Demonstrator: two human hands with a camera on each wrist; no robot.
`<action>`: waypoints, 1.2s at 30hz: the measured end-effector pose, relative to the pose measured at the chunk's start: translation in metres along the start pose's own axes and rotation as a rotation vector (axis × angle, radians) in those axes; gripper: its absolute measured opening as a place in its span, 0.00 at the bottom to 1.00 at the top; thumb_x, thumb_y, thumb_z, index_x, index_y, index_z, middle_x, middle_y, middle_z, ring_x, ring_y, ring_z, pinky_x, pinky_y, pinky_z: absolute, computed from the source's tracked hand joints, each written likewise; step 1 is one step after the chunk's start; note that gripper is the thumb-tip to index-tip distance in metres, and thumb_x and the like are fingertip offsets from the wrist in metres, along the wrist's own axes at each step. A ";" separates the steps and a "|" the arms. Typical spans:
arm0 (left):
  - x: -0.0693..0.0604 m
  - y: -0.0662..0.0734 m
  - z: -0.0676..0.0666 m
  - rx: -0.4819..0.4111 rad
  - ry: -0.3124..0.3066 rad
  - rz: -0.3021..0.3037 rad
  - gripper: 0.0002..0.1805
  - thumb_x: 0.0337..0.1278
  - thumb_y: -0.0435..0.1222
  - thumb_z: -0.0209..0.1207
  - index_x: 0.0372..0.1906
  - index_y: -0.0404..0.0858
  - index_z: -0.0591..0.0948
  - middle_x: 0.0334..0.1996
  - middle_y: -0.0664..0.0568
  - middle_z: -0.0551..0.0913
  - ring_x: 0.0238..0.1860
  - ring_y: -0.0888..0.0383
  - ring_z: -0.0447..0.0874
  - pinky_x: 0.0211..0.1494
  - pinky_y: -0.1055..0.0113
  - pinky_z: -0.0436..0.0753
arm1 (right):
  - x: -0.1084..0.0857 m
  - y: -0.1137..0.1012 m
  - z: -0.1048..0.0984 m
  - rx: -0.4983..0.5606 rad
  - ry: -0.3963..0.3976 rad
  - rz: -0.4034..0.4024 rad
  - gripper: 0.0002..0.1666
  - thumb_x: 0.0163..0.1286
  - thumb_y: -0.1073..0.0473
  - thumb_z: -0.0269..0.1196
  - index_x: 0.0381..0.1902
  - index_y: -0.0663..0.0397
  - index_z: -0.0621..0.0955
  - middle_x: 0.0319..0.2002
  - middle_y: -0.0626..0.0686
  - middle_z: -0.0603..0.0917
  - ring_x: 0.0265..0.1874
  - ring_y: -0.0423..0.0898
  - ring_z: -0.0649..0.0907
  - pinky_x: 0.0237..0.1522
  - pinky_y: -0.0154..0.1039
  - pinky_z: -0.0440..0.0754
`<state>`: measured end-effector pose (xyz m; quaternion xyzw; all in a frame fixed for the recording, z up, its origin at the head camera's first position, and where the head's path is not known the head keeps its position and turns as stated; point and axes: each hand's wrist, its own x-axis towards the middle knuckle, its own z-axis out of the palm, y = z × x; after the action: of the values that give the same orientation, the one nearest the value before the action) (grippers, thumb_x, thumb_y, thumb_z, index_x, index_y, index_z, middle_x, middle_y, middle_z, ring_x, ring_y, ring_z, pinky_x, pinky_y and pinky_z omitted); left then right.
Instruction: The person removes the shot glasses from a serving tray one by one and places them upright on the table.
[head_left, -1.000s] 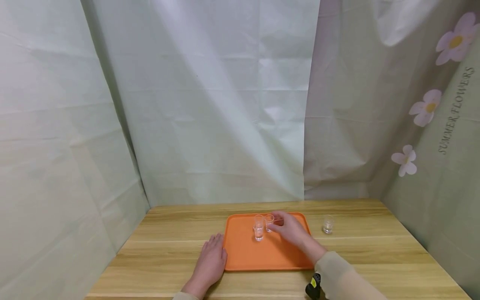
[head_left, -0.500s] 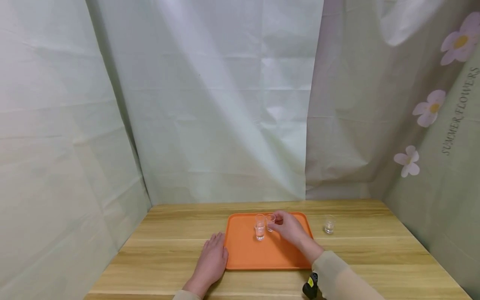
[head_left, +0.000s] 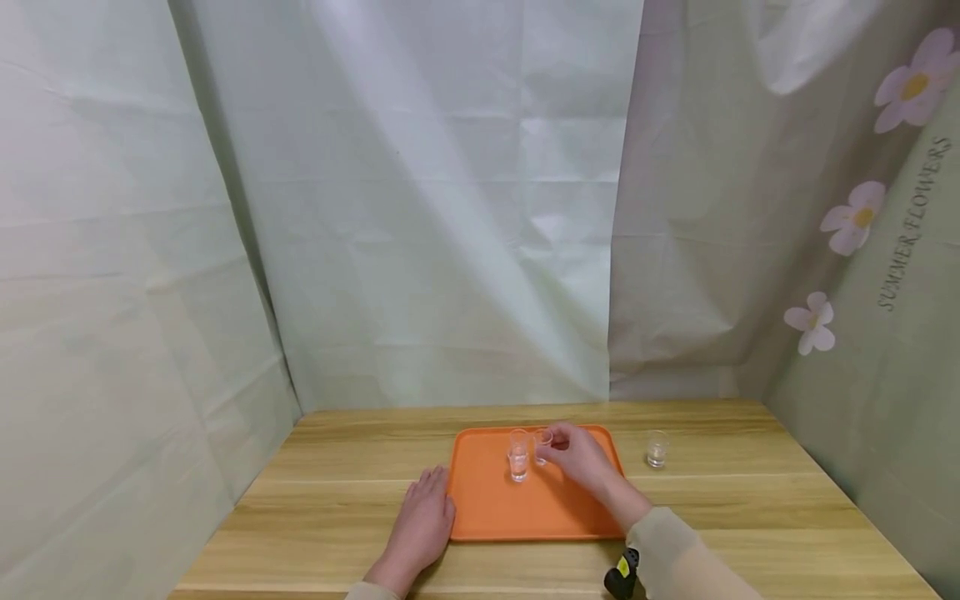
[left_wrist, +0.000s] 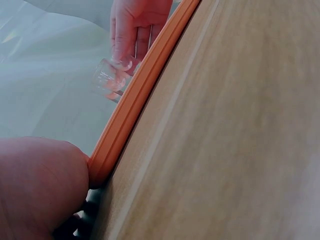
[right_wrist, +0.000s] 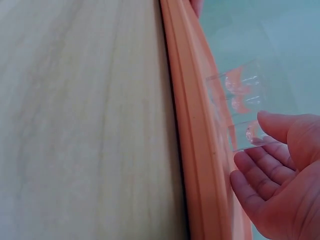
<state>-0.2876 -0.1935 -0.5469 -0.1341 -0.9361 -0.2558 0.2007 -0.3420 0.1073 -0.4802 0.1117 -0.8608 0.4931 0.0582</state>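
An orange tray (head_left: 517, 517) bears several small clear shot glasses. My right hand (head_left: 581, 458) reaches over the tray and pinches one shot glass (head_left: 542, 450) between thumb and fingers; it looks upright. In the right wrist view, my thumb lies against that shot glass (right_wrist: 250, 135). Just left of it stands a front shot glass (head_left: 518, 468), with another shot glass (head_left: 519, 437) behind it, partly overlapped. My left hand (head_left: 423, 517) rests on the table with straight fingers, its thumb side touching the tray's left edge. In the left wrist view, the tray's rim (left_wrist: 135, 105) hides the glasses' lower parts.
One more shot glass (head_left: 656, 450) stands on the wooden table (head_left: 330, 500), right of the tray. A black and yellow device (head_left: 621, 575) is at my right sleeve. Pale curtains (head_left: 435, 250) enclose the table at the back and sides.
The pinched shot glass has shifted very slightly right of the other glasses, along with my right fingers. My left hand keeps its place at the tray's edge.
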 end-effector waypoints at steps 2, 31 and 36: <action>0.000 0.000 0.000 -0.004 0.001 -0.001 0.26 0.76 0.32 0.58 0.71 0.19 0.77 0.71 0.25 0.78 0.75 0.25 0.73 0.78 0.28 0.67 | -0.003 -0.001 -0.002 0.009 0.009 -0.001 0.11 0.73 0.58 0.77 0.46 0.55 0.86 0.42 0.48 0.88 0.45 0.47 0.87 0.48 0.43 0.87; -0.004 0.019 -0.019 0.000 -0.070 -0.027 0.27 0.79 0.32 0.54 0.73 0.19 0.75 0.72 0.24 0.76 0.76 0.25 0.70 0.78 0.27 0.66 | -0.058 -0.010 -0.066 0.064 -0.030 -0.045 0.15 0.76 0.58 0.74 0.55 0.59 0.87 0.44 0.49 0.91 0.44 0.45 0.89 0.44 0.35 0.88; -0.002 0.028 -0.027 -0.001 -0.095 -0.044 0.27 0.77 0.29 0.56 0.73 0.19 0.74 0.73 0.23 0.75 0.76 0.24 0.70 0.80 0.29 0.65 | -0.067 -0.006 -0.081 0.077 -0.041 -0.066 0.17 0.77 0.58 0.74 0.57 0.60 0.86 0.46 0.50 0.92 0.45 0.47 0.91 0.45 0.36 0.88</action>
<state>-0.2673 -0.1847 -0.5141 -0.1254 -0.9471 -0.2541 0.1503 -0.2762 0.1833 -0.4488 0.1521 -0.8381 0.5212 0.0522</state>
